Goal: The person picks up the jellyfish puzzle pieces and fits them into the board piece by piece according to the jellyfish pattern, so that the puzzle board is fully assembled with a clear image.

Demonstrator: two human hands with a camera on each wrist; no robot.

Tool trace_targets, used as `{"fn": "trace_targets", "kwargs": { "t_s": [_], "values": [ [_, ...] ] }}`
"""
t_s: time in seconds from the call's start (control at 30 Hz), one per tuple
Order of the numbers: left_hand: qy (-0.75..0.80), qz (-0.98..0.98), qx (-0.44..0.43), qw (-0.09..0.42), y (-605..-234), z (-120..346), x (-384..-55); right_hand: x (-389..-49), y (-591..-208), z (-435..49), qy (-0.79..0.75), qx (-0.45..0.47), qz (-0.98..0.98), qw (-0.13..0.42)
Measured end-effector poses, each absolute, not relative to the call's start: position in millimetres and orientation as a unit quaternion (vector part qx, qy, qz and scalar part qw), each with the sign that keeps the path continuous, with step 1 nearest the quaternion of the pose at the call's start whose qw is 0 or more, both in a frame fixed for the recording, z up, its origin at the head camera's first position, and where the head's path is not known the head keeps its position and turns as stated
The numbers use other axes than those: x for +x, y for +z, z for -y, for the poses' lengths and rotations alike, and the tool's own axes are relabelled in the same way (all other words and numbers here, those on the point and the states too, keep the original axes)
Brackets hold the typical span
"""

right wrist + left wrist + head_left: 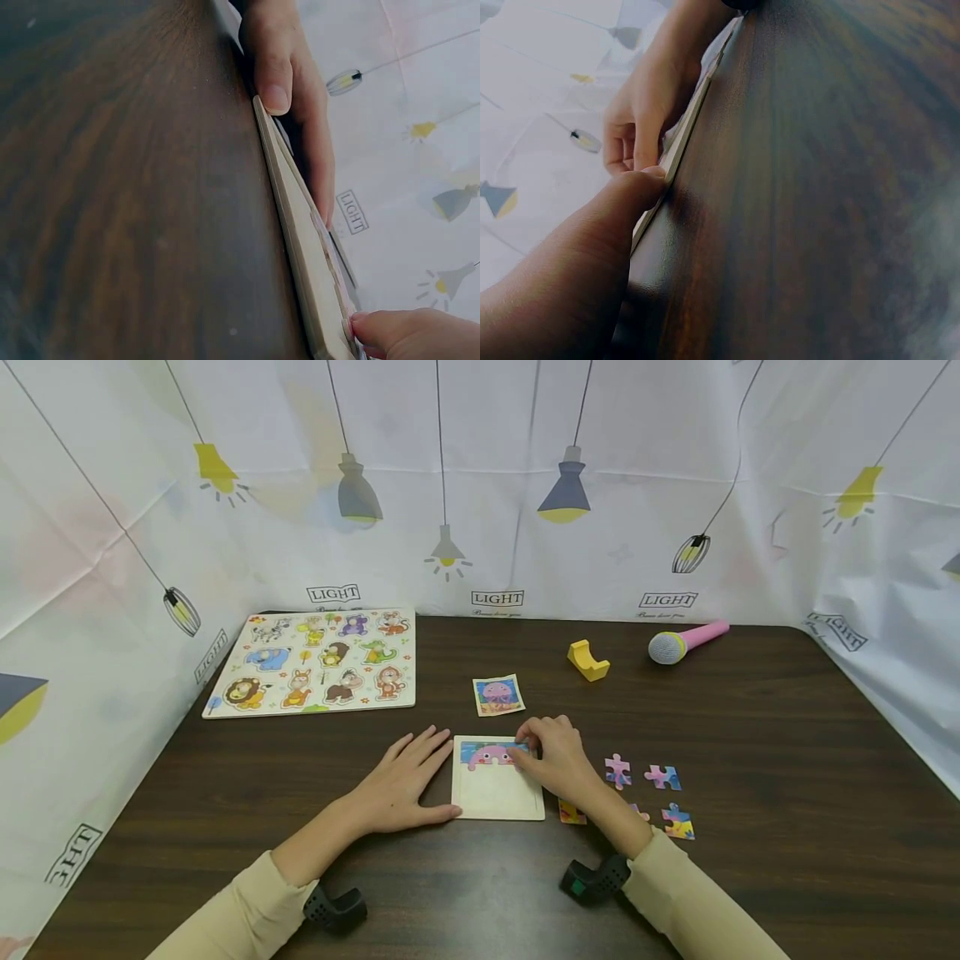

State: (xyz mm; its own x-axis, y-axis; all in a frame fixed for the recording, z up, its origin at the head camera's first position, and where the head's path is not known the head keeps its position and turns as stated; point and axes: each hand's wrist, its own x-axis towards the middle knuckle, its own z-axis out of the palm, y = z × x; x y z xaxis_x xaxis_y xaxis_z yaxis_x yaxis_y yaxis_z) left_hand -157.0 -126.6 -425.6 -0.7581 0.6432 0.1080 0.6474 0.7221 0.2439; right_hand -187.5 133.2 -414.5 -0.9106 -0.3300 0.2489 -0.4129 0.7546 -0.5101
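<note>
A pale wooden puzzle tray (498, 797) lies on the table, its top row filled with a pink octopus's head on blue. My left hand (401, 785) is spread flat at the tray's left side, thumb on the lower left corner and fingertips by the upper left edge. At the upper right corner my right hand (558, 760) pinches a puzzle piece (517, 748) between thumb and curled fingers, low against the tray; most of that piece is hidden. In the right wrist view the right thumb (375, 328) presses at the tray's edge (292, 217).
Several loose puzzle pieces (663, 777) lie right of the tray, some partly under the right forearm. Behind the tray is an octopus picture card (498, 695). Farther off are an animal board (315, 664), a yellow curved block (588, 662) and a pink toy microphone (686, 642).
</note>
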Motion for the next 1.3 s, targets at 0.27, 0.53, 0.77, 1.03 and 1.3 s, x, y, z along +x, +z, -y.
{"fn": "trace_targets", "kwargs": {
  "t_s": [0.27, 0.53, 0.77, 1.03, 1.3],
  "values": [
    [-0.137, 0.927, -0.349, 0.01, -423.7, 127.7, -156.2, -187.0, -413.9, -130.3, 0.276, 0.193, 0.938, 0.082],
    [-0.13, 0.928, -0.348, 0.012, -424.0, 127.8, -157.4, -187.6, -412.3, -127.2, 0.266, 0.178, 0.944, 0.084],
    [-0.134, 0.928, -0.347, 0.015, -423.8, 128.5, -156.0, -186.8, -412.4, -126.9, 0.259, 0.186, 0.944, 0.086],
    [-0.137, 0.928, -0.347, 0.011, -425.7, 127.9, -156.8, -184.3, -403.8, -133.2, 0.271, 0.213, 0.936, 0.067],
    [-0.132, 0.927, -0.352, 0.006, -425.8, 126.6, -156.8, -182.1, -396.0, -152.9, 0.27, 0.22, 0.935, 0.063]
  ]
}}
